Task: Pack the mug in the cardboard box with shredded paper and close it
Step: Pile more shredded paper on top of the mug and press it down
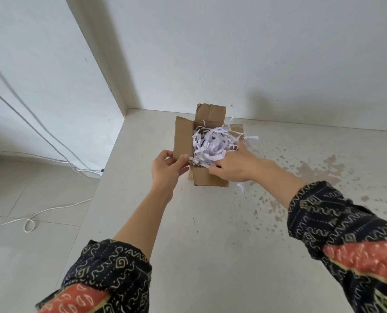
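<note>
A small brown cardboard box stands open near the back of the white table, its far flap upright and its left flap raised. White shredded paper heaps over its top and spills to the right. No mug is visible; the paper hides the inside of the box. My left hand pinches the lower edge of the left flap between thumb and fingers. My right hand lies over the box's near right corner, its fingers buried in the paper.
The table is stained with brownish spots on its right side. A loose paper strip lies beside the box. The table's left edge drops to a tiled floor with white cables. A white wall rises just behind the box.
</note>
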